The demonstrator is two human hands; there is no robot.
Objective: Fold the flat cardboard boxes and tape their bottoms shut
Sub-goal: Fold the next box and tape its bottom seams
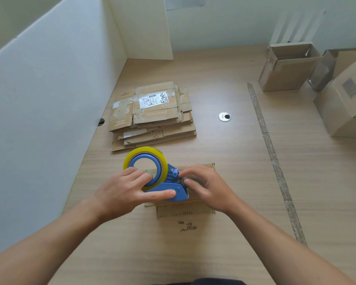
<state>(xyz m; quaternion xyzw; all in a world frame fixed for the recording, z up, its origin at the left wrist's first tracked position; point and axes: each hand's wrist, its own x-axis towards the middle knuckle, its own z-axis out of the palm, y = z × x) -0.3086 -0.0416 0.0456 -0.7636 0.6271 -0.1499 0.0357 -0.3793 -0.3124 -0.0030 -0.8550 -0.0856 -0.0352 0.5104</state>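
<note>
Both forearms reach in from the near edge of the table (224, 260); the left hand (127, 188) grips the tape dispenser (171, 178), fingers curled into the hub of the yellow roll (144, 151) and thumb laid along the blue side; the right hand (206, 186) seems to pinch the clear tape end (183, 178) at the cutter mouth. Under them sits a small cardboard box (183, 210), flat on the table, near the stack of flat boxes (152, 118) beyond it. I'd judge that box light and thin-walled (worn, creased card), so it should give under pressure and slide if not pinned; better to press down on the flaps or hold it by a wall. From where I stand the dispenser's long axis runs left to right across the box, roll at the left, mouth pointing right; which way the box's seam runs is hidden by the hands.
</note>
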